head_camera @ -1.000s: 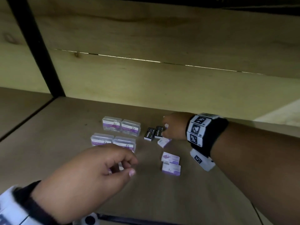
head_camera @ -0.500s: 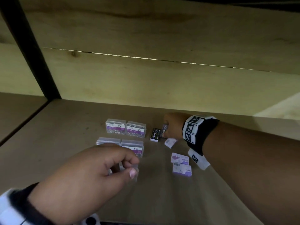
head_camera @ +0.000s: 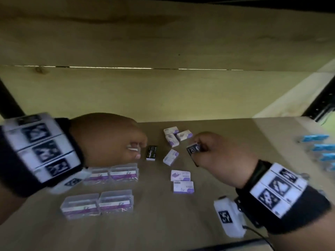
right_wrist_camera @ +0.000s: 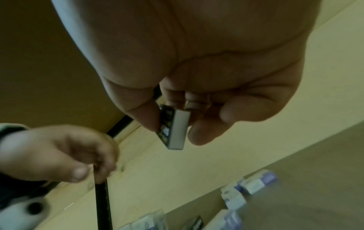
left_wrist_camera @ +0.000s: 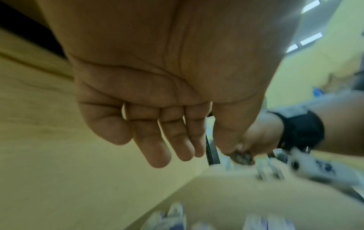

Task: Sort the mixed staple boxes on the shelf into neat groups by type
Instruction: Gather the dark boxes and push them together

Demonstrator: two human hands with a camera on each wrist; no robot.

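Note:
My right hand [head_camera: 198, 151] pinches a small black staple box [head_camera: 193, 149] between thumb and fingers, just above the shelf; the right wrist view shows this black box [right_wrist_camera: 174, 129] held on edge. A second black staple box [head_camera: 151, 153] lies flat on the shelf. My left hand [head_camera: 137, 151] hovers just left of it, its fingers [left_wrist_camera: 157, 149] loosely bent and holding nothing. Several small white-and-purple boxes [head_camera: 172, 140] lie scattered between my hands, and two more [head_camera: 183, 187] sit nearer me. Several clear plastic boxes [head_camera: 116, 201] stand in pairs at the front left.
The wooden shelf back wall [head_camera: 163, 91] rises close behind the boxes. Blue items [head_camera: 315, 138] lie blurred at the far right. A black upright post [head_camera: 9, 104] stands at the left and another [head_camera: 319, 104] at the right.
My right hand has picked one black box out of the pair and drawn it to the right. My left hand has reached forward to beside the remaining black box. The head view has shifted.

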